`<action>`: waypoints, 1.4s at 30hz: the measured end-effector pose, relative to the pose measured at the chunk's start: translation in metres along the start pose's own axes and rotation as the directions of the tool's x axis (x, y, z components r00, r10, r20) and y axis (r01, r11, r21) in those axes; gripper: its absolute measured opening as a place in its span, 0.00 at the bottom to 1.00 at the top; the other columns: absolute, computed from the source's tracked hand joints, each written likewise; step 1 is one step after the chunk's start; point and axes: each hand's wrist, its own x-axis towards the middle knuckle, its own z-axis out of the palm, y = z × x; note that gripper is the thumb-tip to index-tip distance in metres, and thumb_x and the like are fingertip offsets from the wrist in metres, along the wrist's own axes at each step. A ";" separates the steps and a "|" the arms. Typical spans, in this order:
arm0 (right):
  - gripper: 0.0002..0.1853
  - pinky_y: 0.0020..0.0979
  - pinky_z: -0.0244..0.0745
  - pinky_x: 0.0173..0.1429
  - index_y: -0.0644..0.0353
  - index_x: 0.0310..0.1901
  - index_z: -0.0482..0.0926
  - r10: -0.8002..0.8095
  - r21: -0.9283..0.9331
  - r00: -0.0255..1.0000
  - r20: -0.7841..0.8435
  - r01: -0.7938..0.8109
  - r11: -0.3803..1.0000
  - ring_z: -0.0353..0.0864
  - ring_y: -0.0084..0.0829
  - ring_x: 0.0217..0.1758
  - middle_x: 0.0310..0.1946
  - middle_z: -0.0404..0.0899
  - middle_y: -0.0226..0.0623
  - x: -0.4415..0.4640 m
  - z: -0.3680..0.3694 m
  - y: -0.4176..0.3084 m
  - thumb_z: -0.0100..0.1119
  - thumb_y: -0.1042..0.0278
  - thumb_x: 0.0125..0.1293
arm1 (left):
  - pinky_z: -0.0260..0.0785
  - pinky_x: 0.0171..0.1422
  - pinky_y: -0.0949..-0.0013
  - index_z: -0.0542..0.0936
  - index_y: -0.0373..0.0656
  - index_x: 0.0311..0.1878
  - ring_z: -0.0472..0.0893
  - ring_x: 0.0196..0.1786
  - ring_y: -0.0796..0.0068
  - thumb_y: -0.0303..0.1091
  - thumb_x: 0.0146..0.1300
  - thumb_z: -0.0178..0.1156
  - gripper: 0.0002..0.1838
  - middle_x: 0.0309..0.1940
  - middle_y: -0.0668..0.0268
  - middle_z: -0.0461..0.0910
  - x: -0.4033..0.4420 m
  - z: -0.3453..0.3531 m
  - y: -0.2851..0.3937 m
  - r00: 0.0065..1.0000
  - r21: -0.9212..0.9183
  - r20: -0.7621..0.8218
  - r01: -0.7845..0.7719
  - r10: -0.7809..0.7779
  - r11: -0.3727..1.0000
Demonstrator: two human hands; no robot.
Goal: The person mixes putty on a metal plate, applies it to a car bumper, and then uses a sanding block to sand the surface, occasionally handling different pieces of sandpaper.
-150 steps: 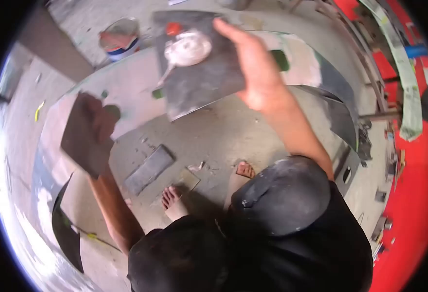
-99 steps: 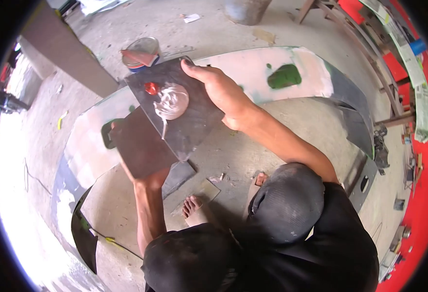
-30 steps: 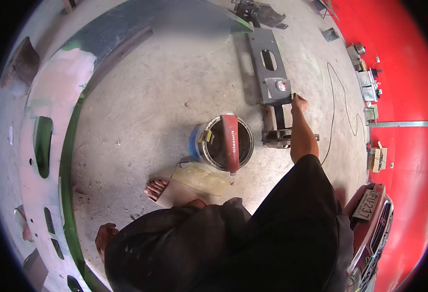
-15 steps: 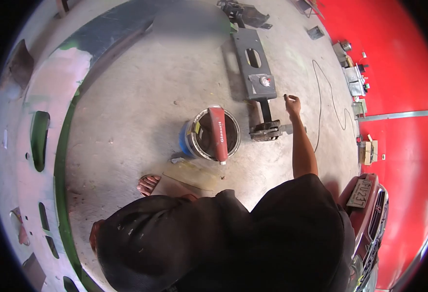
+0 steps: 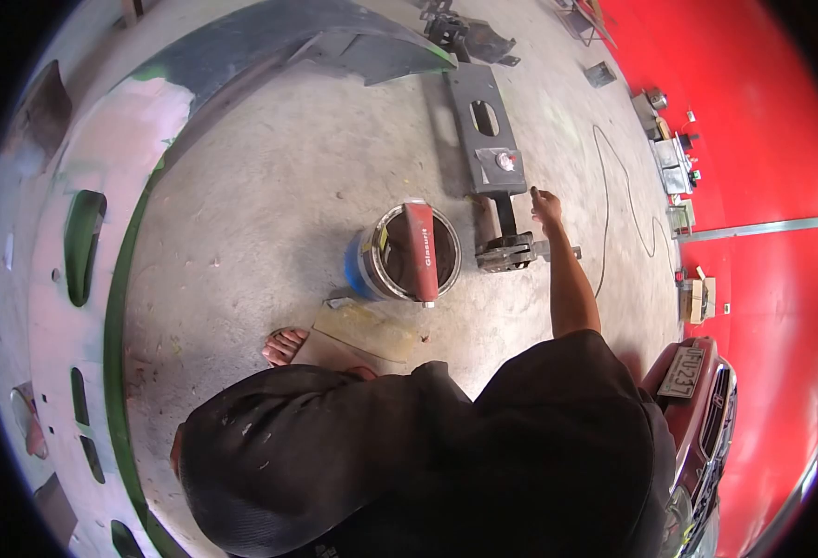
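My right hand point(image 5: 546, 208) is just beside the near end of a dark grey slotted metal part point(image 5: 469, 107). Its fingers are loosely bent and slightly apart, and nothing shows in them. On that end lies a small flat plate with a whitish, red-spotted blob point(image 5: 505, 161), not touched by the hand. Only a sliver of skin, seemingly my left hand point(image 5: 176, 451), shows beyond my dark-clothed knee; its fingers are hidden. A round can point(image 5: 359, 265) with a red Glasurit tube point(image 5: 421, 251) across its top stands on the floor.
A long curved panel point(image 5: 51, 298), pinkish and green with openings, runs along the left side. A bare foot point(image 5: 285, 345) is near a yellowish sheet point(image 5: 367, 332). A thin cable point(image 5: 631, 205), a red wall point(image 5: 753, 139) and a dark red car front point(image 5: 692, 391) are at the right.
The view has swung from the panel to the can and metal part. The plate, earlier in my right hand, now lies on the part. My right hand has drawn back slightly from it.
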 end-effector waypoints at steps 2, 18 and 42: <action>0.27 0.38 0.85 0.38 0.58 0.54 0.89 -0.032 -0.023 0.999 -0.030 0.031 0.999 0.88 0.38 0.28 0.35 0.89 0.45 0.000 0.003 -0.004 0.65 0.41 0.70 | 0.72 0.38 0.69 0.83 0.34 0.50 0.80 0.31 0.75 0.48 0.82 0.52 0.23 0.31 0.64 0.82 -0.001 0.000 0.000 1.000 0.001 -0.002 0.006 -0.006 1.000; 0.25 0.40 0.79 0.46 0.58 0.58 0.83 0.106 -0.069 0.906 0.410 -0.085 0.994 0.84 0.31 0.43 0.44 0.86 0.35 0.017 0.037 0.051 0.51 0.44 0.81 | 0.71 0.36 0.70 0.83 0.33 0.50 0.79 0.30 0.75 0.49 0.82 0.53 0.24 0.30 0.63 0.82 0.001 -0.001 0.001 0.999 0.023 -0.032 0.039 -0.038 0.999; 0.29 0.46 0.75 0.73 0.56 0.61 0.85 -0.177 -0.500 0.958 -0.227 0.042 0.865 0.81 0.52 0.68 0.62 0.82 0.58 0.035 0.023 0.057 0.64 0.66 0.55 | 0.69 0.34 0.71 0.83 0.32 0.48 0.78 0.27 0.75 0.51 0.81 0.54 0.26 0.28 0.62 0.82 -0.021 -0.011 0.023 0.998 -0.024 -0.031 -0.057 0.056 0.998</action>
